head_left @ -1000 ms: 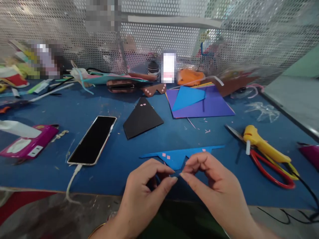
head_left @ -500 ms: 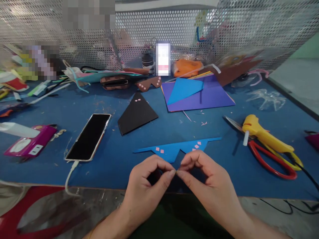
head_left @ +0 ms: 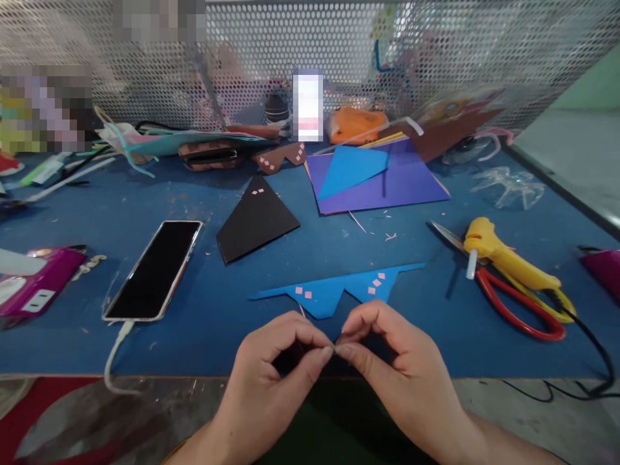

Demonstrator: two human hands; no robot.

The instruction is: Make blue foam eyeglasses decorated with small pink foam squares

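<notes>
My left hand (head_left: 283, 368) and my right hand (head_left: 397, 361) meet fingertip to fingertip above the table's front edge. Both are closed in a pinch; whatever lies between the fingertips is too small to make out. Just beyond them lies a blue paper cutout shaped like glasses (head_left: 322, 297), with small pink squares stuck on both halves. A thin pink strip (head_left: 303, 310) shows beside my left hand. Farther back rests a folded black paper piece (head_left: 256, 223) with two pink squares near its tip.
On the right, a yellow glue gun (head_left: 513, 258) lies over red-handled scissors (head_left: 518, 310). A phone (head_left: 155, 271) with a white cable lies at left, near a magenta device (head_left: 53, 284). Purple sheets (head_left: 411, 184), brown paper glasses (head_left: 281, 159) and a lit phone (head_left: 308, 106) are behind.
The view has shifted slightly, so things on the table sit a little farther left. My hands stay pinched together, and the pink strip beside the left hand now shows.
</notes>
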